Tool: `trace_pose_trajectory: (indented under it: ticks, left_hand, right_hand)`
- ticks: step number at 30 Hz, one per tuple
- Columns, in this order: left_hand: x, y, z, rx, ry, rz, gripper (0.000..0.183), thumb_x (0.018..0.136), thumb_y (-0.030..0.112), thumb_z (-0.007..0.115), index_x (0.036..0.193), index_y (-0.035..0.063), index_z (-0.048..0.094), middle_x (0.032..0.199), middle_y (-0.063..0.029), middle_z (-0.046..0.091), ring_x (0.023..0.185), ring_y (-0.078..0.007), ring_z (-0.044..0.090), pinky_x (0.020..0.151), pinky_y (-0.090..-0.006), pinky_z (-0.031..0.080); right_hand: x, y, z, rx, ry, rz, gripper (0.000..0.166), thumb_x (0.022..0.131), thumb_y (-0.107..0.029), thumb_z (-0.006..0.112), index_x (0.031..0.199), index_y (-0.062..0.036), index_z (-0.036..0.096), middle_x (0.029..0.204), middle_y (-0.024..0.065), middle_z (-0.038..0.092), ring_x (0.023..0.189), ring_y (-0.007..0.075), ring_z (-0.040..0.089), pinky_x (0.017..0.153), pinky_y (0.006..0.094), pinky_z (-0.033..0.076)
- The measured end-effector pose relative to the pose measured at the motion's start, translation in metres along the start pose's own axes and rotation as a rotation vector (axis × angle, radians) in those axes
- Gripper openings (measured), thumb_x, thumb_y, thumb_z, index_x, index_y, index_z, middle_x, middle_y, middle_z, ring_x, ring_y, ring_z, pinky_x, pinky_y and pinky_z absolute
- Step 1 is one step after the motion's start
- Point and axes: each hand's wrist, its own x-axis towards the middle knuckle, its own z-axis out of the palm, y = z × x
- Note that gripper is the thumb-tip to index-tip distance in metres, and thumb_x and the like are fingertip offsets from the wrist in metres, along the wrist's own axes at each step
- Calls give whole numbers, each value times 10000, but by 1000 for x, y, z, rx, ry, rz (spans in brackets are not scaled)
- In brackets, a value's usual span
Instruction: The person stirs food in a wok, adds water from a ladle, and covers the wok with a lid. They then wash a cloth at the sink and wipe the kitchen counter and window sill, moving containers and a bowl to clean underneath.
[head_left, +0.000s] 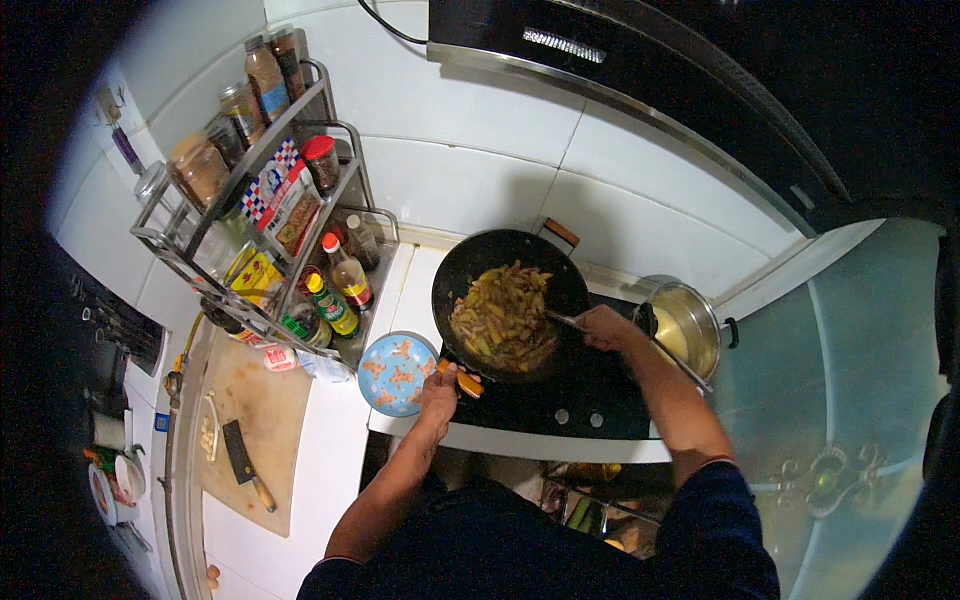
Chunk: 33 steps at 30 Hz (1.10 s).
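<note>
A dark wok (574, 274) sits on the black hob (517, 412), holding cooked food strips (502, 315) in brown sauce. My left hand (441, 394) grips the wok's orange-brown wooden handle (469, 385) at the near left. In my right hand (606, 328) is a metal cooking utensil (561, 318), its far end in the food at the wok's right side. The shape of that end is hidden in the food. Just left of the wok handle, a light-blue plate with brown animal figures (394, 371) rests on the white counter, beside my left hand.
Behind my right forearm stands a steel pot (701, 319) with yellowish contents. A steel rack (341, 191) of jars and bottles rises at left. Below it, a cleaver (240, 454) lies on a cutting board (289, 420) near pale pieces (208, 439). The range hood (600, 82) hangs overhead.
</note>
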Motion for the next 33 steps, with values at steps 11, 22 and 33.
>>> trace_pose_trajectory:
  ticks: [11, 22, 33]
  left_hand:
    - [8, -11, -3, 100, 43, -50, 375, 1027, 410, 507, 1057, 47, 598, 950, -99, 739, 791, -141, 607, 694, -279, 445]
    - [3, -7, -1, 34, 22, 20, 362, 1033, 394, 500, 1042, 48, 603, 923, -75, 741, 744, -135, 579, 659, -281, 447]
    - [5, -7, -3, 140, 62, -19, 366, 1031, 395, 499, 1055, 47, 609, 950, -87, 745, 770, -145, 609, 695, -276, 450]
  right_hand:
    - [-72, -89, 40, -582, 507, -93, 388, 980, -273, 576, 1357, -185, 580, 739, 89, 604, 573, 252, 582, 488, 414, 453]
    - [-205, -126, -15, -548, 502, -44, 337, 920, -224, 624, 1257, -218, 639, 743, 91, 605, 592, 285, 608, 500, 441, 470]
    - [-103, -136, 46, -537, 464, 99, 361, 919, -218, 611, 1277, -183, 641, 782, 114, 646, 695, 287, 656, 568, 457, 484]
